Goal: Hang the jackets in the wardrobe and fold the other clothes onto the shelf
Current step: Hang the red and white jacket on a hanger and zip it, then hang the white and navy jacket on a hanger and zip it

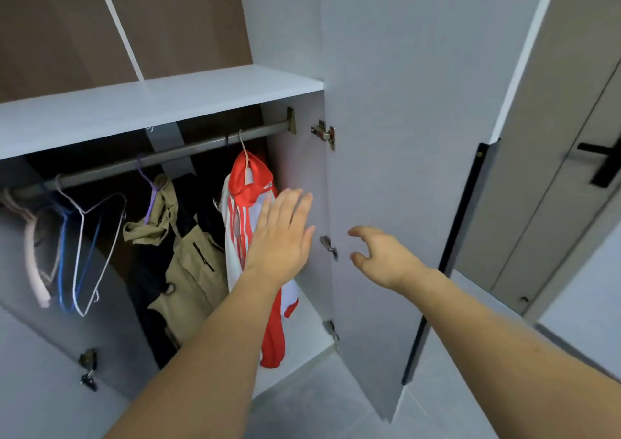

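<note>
The wardrobe stands open, and its rail point(174, 153) runs under the white shelf point(161, 109) from the left side to a bracket near the right wall. On the rail's right end hangs a red and white jacket point(242, 210), closest to the open door point(403, 169). Left of it on the same rail hangs a dark garment, mostly in shadow, and then a tan jacket point(188, 260) on a purple hanger point(149, 186), its upper part bunched and crooked. Further left along the rail hang bare hangers — a white wire one point(97, 253), a blue one beside it, and a thick pale one at the far left.

The left hand point(282, 237) is held flat with fingers straight and close together, in front of the red and white jacket's right side; whether the palm actually touches the cloth I cannot tell. The right hand point(379, 257) is right of the rail's end, in front of the inner face of the door, just beside the middle hinge point(329, 247). Its fingers are loosely curled and spread — nothing is in them.

Nothing folded shows on the visible part of the shelf above the rail. Beyond the wardrobe door, to the right, stands a room door with a black handle point(601, 163).
</note>
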